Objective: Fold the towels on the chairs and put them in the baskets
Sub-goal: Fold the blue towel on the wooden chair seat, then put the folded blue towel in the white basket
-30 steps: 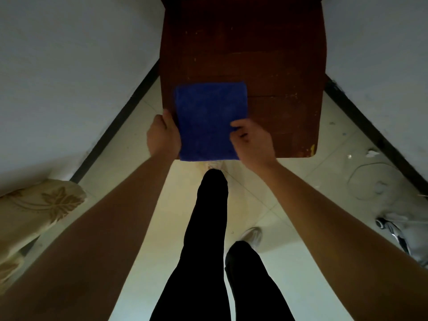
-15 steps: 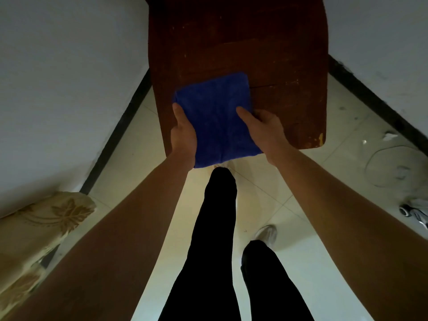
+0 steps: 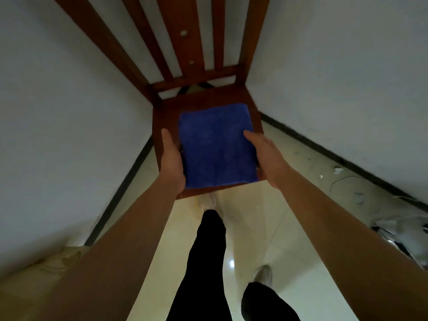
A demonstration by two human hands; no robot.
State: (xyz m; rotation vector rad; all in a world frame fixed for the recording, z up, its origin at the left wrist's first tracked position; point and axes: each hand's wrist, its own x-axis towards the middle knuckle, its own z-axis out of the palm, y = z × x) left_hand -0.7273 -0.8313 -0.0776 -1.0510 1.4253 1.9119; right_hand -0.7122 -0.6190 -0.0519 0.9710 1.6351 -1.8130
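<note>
A folded blue towel (image 3: 216, 144) is a flat square over the seat of a brown wooden chair (image 3: 168, 113). My left hand (image 3: 172, 159) grips its left edge, thumb pointing forward along the side. On the towel's right edge my right hand (image 3: 264, 151) takes hold, thumb lying on top. The fingers of both hands are hidden under the cloth. Whether the towel touches the seat I cannot tell. No basket is in view.
The chair stands in a corner between two white walls, its slatted back (image 3: 185, 35) rising ahead. A beige patterned cloth (image 3: 46, 265) lies at lower left. Scraps and a thin cable (image 3: 347, 181) litter the tiled floor at right. My black-trousered legs (image 3: 208, 262) stand below.
Both hands slid from the towel's near edge to its two sides and took hold. The view tilted up, so the chair back now shows.
</note>
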